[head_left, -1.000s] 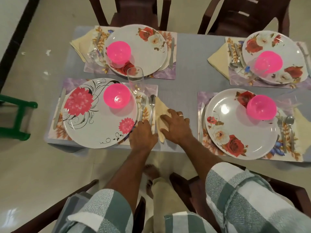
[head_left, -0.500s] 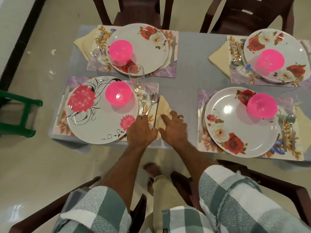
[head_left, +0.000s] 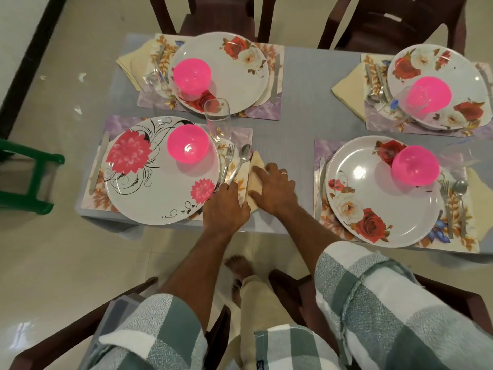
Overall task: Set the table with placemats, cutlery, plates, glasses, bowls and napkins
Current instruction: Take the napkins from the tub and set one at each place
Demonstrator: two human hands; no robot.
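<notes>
At the near-left setting, a white plate [head_left: 149,188] with pink flowers carries a pink bowl [head_left: 188,144] on a floral placemat [head_left: 241,134]. A clear glass [head_left: 217,118] stands at its top right and a knife [head_left: 98,161] lies on its left. A fork [head_left: 229,161] and a tilted spoon [head_left: 244,154] lie right of the plate. My left hand [head_left: 226,206] covers their handle ends, fingers curled onto the spoon handle. My right hand [head_left: 276,189] presses flat on a folded yellow napkin [head_left: 257,166] beside the placemat.
Three more settings with rose plates, such as the near-right one [head_left: 373,198], pink bowls, cutlery and napkins fill the grey table [head_left: 296,102]. Dark chairs [head_left: 213,14] stand on the far and near sides. A green stool [head_left: 29,177] is on the floor at left.
The spoon's bowl has tilted to the right, away from the fork. My right hand has slid the napkin closer to the placemat. Both hands stay at the near table edge.
</notes>
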